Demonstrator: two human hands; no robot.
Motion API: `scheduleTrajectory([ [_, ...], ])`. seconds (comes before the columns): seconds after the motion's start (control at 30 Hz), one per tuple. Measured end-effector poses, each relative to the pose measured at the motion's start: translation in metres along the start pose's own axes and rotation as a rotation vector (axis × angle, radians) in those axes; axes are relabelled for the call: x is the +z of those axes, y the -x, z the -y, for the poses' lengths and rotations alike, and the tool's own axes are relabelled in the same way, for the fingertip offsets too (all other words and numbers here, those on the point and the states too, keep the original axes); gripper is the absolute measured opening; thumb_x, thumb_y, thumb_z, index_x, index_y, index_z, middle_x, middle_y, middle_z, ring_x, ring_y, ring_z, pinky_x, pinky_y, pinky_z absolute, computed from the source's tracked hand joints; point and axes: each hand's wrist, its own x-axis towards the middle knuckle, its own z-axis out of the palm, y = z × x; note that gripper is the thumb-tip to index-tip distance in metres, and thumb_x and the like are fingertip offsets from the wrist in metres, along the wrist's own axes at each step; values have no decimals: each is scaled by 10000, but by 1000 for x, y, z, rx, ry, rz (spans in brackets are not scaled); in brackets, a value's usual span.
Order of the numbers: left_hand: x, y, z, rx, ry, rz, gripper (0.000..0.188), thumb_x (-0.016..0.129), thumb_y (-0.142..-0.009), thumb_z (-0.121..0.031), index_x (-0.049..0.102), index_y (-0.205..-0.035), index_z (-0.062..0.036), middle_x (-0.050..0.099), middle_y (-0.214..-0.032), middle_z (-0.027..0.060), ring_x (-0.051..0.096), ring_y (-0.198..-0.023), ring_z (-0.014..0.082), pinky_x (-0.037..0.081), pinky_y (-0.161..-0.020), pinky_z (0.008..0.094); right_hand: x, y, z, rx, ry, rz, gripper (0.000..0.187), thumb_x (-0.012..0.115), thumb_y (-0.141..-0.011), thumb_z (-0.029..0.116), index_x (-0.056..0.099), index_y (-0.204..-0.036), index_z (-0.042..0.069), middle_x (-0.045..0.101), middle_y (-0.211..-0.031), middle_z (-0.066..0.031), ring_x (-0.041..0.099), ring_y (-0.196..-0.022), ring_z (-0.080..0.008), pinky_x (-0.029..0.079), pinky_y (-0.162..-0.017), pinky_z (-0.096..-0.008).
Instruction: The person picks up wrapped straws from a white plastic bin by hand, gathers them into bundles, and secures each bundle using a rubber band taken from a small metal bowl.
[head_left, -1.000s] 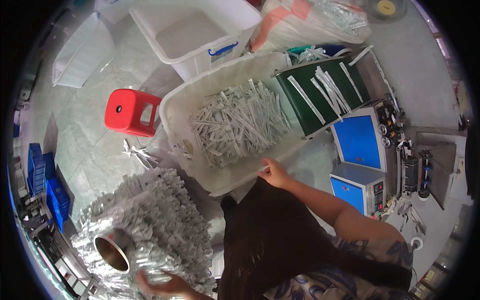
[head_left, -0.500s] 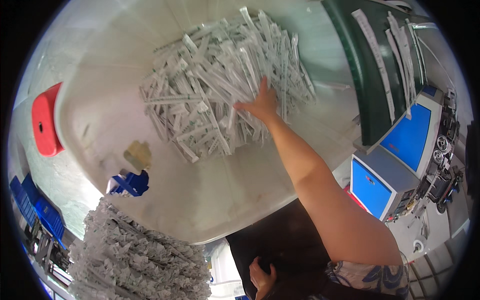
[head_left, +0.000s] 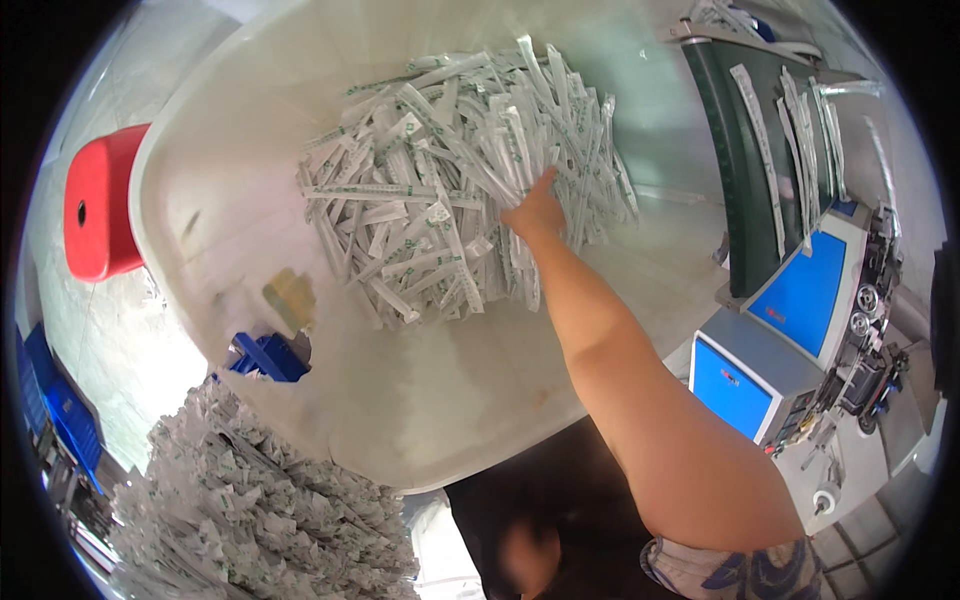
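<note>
Inside a large whitish plastic tub (head_left: pixel 400 430) lies a loose heap of long, thin white packets (head_left: pixel 420 200) with green print. My right hand (head_left: pixel 538 212) reaches into the right side of this heap. Its thumb and fingers are closed around a few packets standing near the heap's middle, with the fingertips partly hidden among them. My left hand (head_left: pixel 530 555) is low in the view, in front of dark clothing. It is smeared by motion, and its fingers cannot be made out.
A dense stack of similar packets (head_left: pixel 260 500) stands below the tub at the left. The tub's wall has a broken gap beside a blue plastic piece (head_left: pixel 270 358). A red stool (head_left: pixel 105 205) is at far left. Several strips lie on a green belt (head_left: pixel 745 200); blue-fronted machine boxes (head_left: pixel 735 385) stand at right.
My right hand has gone from spread fingers to closing around packets in the heap. My left hand has shifted slightly downward and blurred. The whole view has moved a little.
</note>
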Motion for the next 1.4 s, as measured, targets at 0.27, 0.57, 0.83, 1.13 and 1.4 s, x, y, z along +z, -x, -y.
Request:
scheduleTrajectory([
  [0.27,-30,-3,-5,39,248,-54,333,637,-691,-127,543,-1001,-53,604,-854,136,606,-789,269,477,-705,336,-92,42,-7,-125,166,38,748,740,-524,287,435,-1137,-17,563,-1048,-198,546,-994,-307,442,-829,-360],
  [0.57,-160,-109,-149,676,874,-262,985,794,-593,-177,162,-1320,29,300,-1318,181,343,-1200,270,310,-974,373,-259,226,-54,-617,-454,429,713,732,-511,63,450,-1156,-51,560,-1071,-178,531,-1017,-264,394,-878,-303],
  [0.83,-198,-49,-234,444,1783,622,892,537,-680,-638,309,-1292,-30,416,-1269,127,400,-1167,286,289,-1005,425,-313,351,-77,-902,-619,494,786,742,-516,104,393,-1204,-50,540,-1090,-181,512,-1039,-280,369,-914,-315],
  [1.13,-279,50,-243,649,1489,252,671,709,-708,-300,380,-1194,25,510,-1092,119,520,-978,241,439,-814,361,-353,442,-54,-1242,-333,-175,666,721,-643,217,414,-1191,-6,372,-1252,-164,373,-1157,-245,336,-923,-359],
  [1.4,-321,85,-250,1335,763,-590,866,462,-793,-572,191,-1308,70,285,-1317,199,298,-1213,306,232,-1001,376,-366,472,-32,-1043,-1179,860,742,779,-576,132,411,-1211,26,544,-1086,-89,502,-1018,-183,388,-882,-319],
])
